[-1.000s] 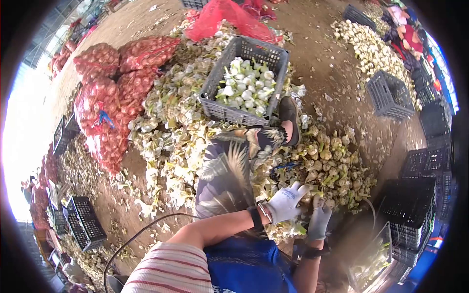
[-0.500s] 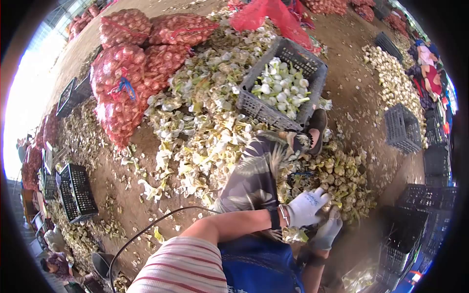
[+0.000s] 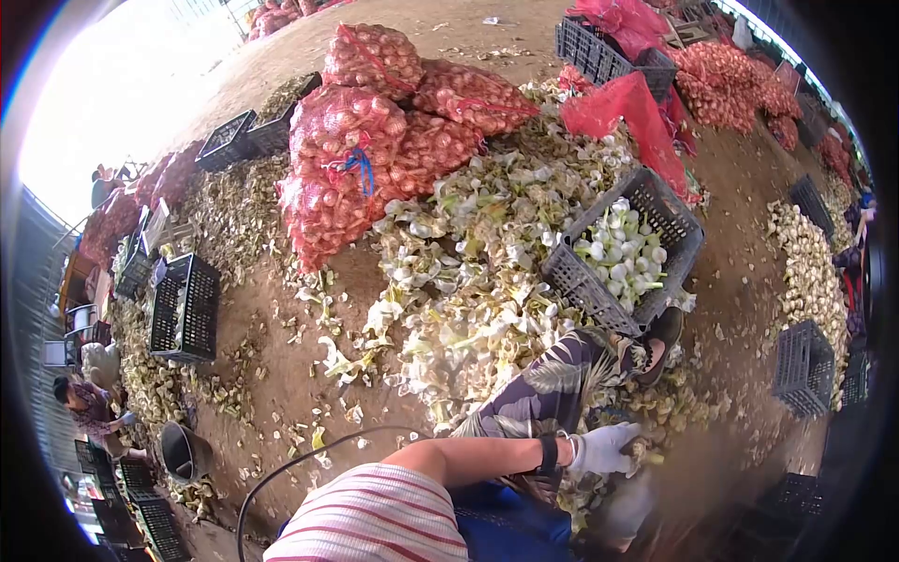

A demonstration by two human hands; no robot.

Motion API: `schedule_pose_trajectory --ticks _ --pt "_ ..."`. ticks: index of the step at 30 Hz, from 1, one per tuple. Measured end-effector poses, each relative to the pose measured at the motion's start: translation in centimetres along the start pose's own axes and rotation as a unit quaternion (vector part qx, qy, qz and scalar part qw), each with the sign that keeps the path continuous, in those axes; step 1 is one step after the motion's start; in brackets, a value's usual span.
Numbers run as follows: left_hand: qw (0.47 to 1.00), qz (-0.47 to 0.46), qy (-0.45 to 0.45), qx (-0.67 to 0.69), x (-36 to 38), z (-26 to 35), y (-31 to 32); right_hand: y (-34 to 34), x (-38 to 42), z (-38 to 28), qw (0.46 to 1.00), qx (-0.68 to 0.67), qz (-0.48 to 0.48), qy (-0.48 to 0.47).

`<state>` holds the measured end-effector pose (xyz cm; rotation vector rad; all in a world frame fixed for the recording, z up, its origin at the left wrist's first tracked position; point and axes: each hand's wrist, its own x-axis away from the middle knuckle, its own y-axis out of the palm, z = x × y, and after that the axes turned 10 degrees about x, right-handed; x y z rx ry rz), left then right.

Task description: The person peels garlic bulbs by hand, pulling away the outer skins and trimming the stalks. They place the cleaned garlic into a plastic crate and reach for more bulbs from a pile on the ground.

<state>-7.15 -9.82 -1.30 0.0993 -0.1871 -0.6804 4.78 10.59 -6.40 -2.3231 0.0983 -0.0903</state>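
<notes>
My left hand [image 3: 604, 449], in a white glove with a dark band at the wrist, is closed with its fingers curled at a brownish garlic bulb [image 3: 641, 456]. Just below it, my right hand [image 3: 629, 509], also gloved, is smeared by motion and its fingers do not show clearly. Beyond the hands lies a heap of untrimmed garlic [image 3: 670, 405], partly blurred. A grey plastic crate [image 3: 582, 287] past my foot holds clean white garlic bulbs [image 3: 622, 255] with green stem ends.
Peeled garlic skins [image 3: 468, 328] cover the ground ahead. Red mesh sacks of garlic [image 3: 342, 178] are stacked behind them. A black crate [image 3: 185, 309] and a dark bucket [image 3: 183, 451] stand at left, near another person [image 3: 92, 412]. Another crate [image 3: 803, 368] sits at right by spread bulbs [image 3: 807, 281].
My view has swung, so sacks and crate appear farther right and the sacks lower. My hands have moved apart; the right one is now blurred.
</notes>
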Motion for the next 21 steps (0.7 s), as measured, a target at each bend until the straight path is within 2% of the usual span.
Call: schedule_pose_trajectory --ticks 1,2,3,4,5,6,8,9,10,12,13,14,15,16,17,18,19,20,21 --pt "0.999 0.003 0.021 -0.044 0.2 0.1 0.2 -0.3 -0.6 -2.2 0.948 -0.272 0.009 0.167" --pt "0.999 0.001 0.021 -0.046 0.0 -0.9 0.4 -0.9 -1.3 -4.1 0.947 -0.274 0.011 0.167" --pt "0.987 -0.029 0.038 0.15 -0.4 -2.4 0.9 -1.5 -1.8 -5.4 0.996 -0.074 0.001 0.057" --pt "0.937 -0.061 0.052 0.34 -0.9 -3.8 1.4 -1.9 -1.8 -5.8 0.99 0.13 -0.008 -0.053" --pt "0.944 -0.033 0.051 0.325 -0.9 -3.4 1.3 -1.9 -1.6 -5.5 0.99 0.131 -0.001 -0.047" --pt "0.935 -0.056 0.013 0.349 -0.7 -2.8 0.8 -1.9 -1.2 -4.9 0.998 0.056 0.03 -0.006" --pt "0.932 -0.133 -0.147 0.304 1.3 1.2 -2.1 -1.2 -0.6 -3.2 0.988 -0.097 0.094 0.07" --pt "0.933 -0.138 -0.158 0.292 1.7 1.2 -1.9 -0.5 -0.1 -2.2 0.99 -0.016 0.135 0.022" --pt "0.932 -0.147 -0.163 0.289 2.0 0.8 -1.7 -0.5 0.4 -1.0 0.989 -0.016 0.143 0.03" --pt "0.923 -0.147 -0.144 0.325 1.9 -1.2 -0.4 -2.6 -1.0 -6.7 0.993 -0.03 0.116 -0.008" --pt "0.918 -0.161 -0.22 0.288 0.4 -4.5 0.0 -2.1 -0.9 -7.4 0.988 -0.032 0.152 0.012" --pt "0.878 -0.185 -0.196 0.395 0.7 -3.5 0.7 -1.3 -0.5 -7.3 0.981 -0.029 0.189 0.041" --pt "0.908 -0.216 -0.224 0.281 1.2 0.8 -0.1 -1.0 -0.2 -7.2 0.977 -0.032 0.211 0.029" --pt "0.907 -0.258 -0.225 0.247 0.0 -4.9 0.5 -1.0 0.0 -7.1 0.972 -0.032 0.232 0.017" --pt "0.905 -0.25 -0.267 0.217 -0.5 -6.9 0.6 -1.0 0.4 -7.5 0.973 -0.048 0.224 0.029" --pt "0.926 -0.261 -0.24 0.126 0.3 -0.6 0.5 -1.4 0.8 -7.1 0.973 -0.064 0.217 0.038" --pt "0.931 -0.283 -0.183 0.138 -0.3 -4.0 1.3 -1.6 1.8 -4.8 0.966 -0.157 0.196 0.069" --pt "0.845 -0.233 -0.342 0.34 -0.3 -2.0 1.8 -0.8 3.1 -1.7 0.946 -0.253 0.178 0.092" --pt "0.832 -0.259 -0.356 0.337 -0.6 -2.5 3.8 -1.7 5.3 -1.0 0.942 -0.242 0.201 0.114"
